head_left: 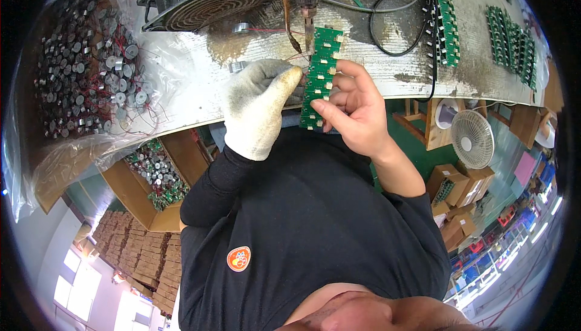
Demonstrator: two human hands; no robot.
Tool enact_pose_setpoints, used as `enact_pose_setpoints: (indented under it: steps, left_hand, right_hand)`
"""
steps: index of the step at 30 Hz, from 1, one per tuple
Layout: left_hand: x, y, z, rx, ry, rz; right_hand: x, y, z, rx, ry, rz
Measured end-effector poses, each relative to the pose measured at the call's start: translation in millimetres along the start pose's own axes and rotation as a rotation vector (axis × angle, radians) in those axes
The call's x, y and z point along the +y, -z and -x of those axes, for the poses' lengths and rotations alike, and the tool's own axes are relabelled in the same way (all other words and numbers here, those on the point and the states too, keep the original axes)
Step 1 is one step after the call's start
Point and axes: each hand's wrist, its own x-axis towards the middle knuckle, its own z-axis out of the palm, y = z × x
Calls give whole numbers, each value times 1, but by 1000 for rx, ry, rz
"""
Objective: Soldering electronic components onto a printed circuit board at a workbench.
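My right hand [357, 104], bare, grips a long green circuit board [319, 79] by its lower half, thumb on the face with small white connectors. The strip stands roughly upright at the bench's near edge. My left hand [260, 98] wears a whitish glove with a soiled thumb and is closed in a pinch beside the board's left edge. Thin reddish wire [295, 57] shows at its fingertips, close to the board. A small silver round motor [238, 66] lies against the glove's far left side. Over the board's upper left edge hangs a soldering iron [309, 28], beside a bent metal tube [289, 22].
Many small motors [91, 70] with red wires fill a plastic-lined box at left. A black fan [206, 7] stands behind; another motor [241, 27] lies before it. More boards [448, 28] stand at right, past a black cable [387, 49]. An open carton [130, 195] sits below left.
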Motion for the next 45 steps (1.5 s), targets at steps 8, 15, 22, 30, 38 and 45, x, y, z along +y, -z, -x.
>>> enact_pose_setpoints:
  steps: [8,15,22,30,38,45]
  left_hand:
    - [-7,18,4,99,-271,-368]
    - [9,43,-3,-39,-878,-896]
    - [28,125,39,530,-1083,-997]
    - [53,179,59,418,-688,-1505]
    - [51,184,46,382,-660,-1460]
    - [54,160,37,326,-795,-1226]
  right_hand:
    - [-2,-4,-3,0,-43,-53]
    - [-7,-4,-11,125,3,12]
    - [-1,0,-12,72,29,-16]
    - [-5,-6,-17,62,2,9]
    - [-4,-6,-16,71,38,17]
    - [-6,-4,-15,61,-4,-18]
